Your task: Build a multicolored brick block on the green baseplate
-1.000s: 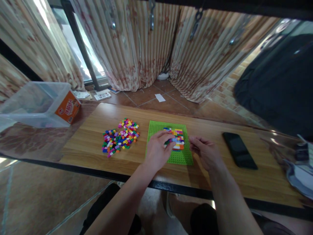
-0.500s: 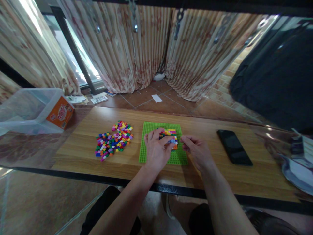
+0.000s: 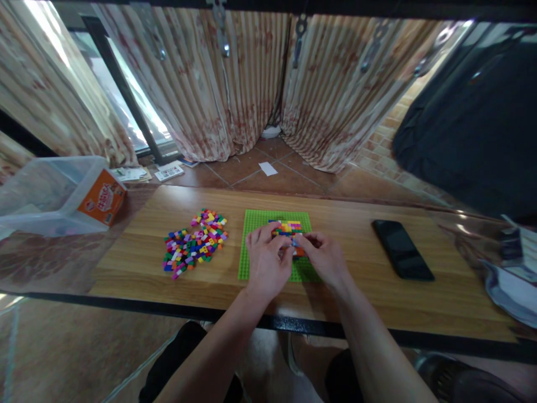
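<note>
A green studded baseplate (image 3: pixel 247 263) lies on the wooden table, with a patch of multicoloured toy bricks (image 3: pixel 289 226) built on it. My left hand (image 3: pixel 268 260) is over the plate, thumb and forefinger pinched at a small light blue toy brick (image 3: pixel 295 242). From the other side my right hand (image 3: pixel 325 256) reaches in with closed fingers, its tips meeting the left fingertips beside that brick. Whatever the right fingers hold is too small and covered to name. Both hands partly hide the built bricks.
Loose coloured bricks (image 3: pixel 195 243) are heaped left of the plate. A black phone (image 3: pixel 401 250) lies to the right. Beyond the table's left end stands a clear plastic bin (image 3: pixel 54 196) with an orange label. Papers (image 3: pixel 514 291) are at the far right.
My right hand has moved left, from the plate's right edge to the fingertips of my left hand. The left hand stays nearly in place, still pinching the light blue brick.
</note>
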Motion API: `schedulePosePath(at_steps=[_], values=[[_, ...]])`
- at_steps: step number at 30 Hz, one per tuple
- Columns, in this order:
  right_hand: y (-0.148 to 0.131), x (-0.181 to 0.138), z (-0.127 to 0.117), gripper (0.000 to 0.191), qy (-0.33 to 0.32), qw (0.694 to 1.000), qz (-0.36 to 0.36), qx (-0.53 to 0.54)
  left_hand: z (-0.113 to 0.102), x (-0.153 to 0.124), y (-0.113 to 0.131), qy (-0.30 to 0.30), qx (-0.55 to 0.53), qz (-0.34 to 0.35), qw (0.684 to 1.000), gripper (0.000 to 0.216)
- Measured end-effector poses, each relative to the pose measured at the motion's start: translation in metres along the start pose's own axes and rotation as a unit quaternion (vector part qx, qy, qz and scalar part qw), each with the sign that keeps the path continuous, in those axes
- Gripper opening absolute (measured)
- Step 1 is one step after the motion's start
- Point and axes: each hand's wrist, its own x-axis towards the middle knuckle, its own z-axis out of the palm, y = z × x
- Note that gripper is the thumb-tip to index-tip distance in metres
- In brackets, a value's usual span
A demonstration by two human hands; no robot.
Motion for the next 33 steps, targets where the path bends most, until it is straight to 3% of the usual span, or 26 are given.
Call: schedulePosePath(at_steps=[19,26,30,33], values=[[0.000,-0.001,0.010,0.044,0.028,0.999,-0.032,-0.015,-0.001,0.000,-0.004,-0.006,-0.032,0.026,0.999,0.010],[0.001,0.001,0.003,0.049,0.004,0.998,-0.004,0.067,-0.003,0.001,-0.005,-0.007,-0.043,0.025,0.999,0.011],[-0.002,0.001,-0.007,0.057,0.046,0.982,0.058,0.175,-0.003,0.002,-0.007,0.000,-0.050,0.019,0.999,0.011],[-0.002,0.003,-0.010,0.057,0.085,0.972,0.052,0.213,-0.003,0.002,-0.008,0.003,-0.036,0.032,0.999,0.018]])
